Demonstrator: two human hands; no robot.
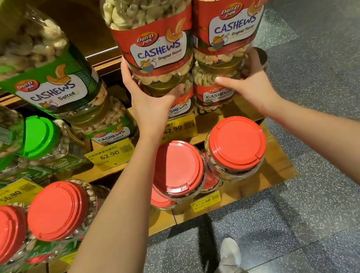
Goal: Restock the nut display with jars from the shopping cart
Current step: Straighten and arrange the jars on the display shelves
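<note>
Nearest: your pale shoes [230,252] on the speckled floor [325,208], toes to the foot of the wooden display [279,168]; the shopping cart was not in view.

Lowest tier: red-lidded jars [237,144], lids tipped toward you, each row behind a yellow price tag [178,127].

Arms: both forearms reached forward and up over that tier, roughly parallel, wrists bent back to come under the load.

Left hand [148,103]: fingers wrapped up the left flank of the left Original Flavor jar [152,23], thumb laid across beneath its front; a firm grip at the foot, probably because a full jar is best steered from its base.

Right hand [248,84]: thumb pointing inward, fingers curled round the far side of the foot of the right Original Flavor jar [232,7]; grasped likewise.

Both jars: upright, side by side and touching, on or just above the gold lids of the lower cashew jars [213,98]; whether they had fully seated you could not tell. Judged step: squaring the top layer so labels faced outward.

Farthest left: the Salted jar [48,74], green-labelled, stacked the same way.
</note>
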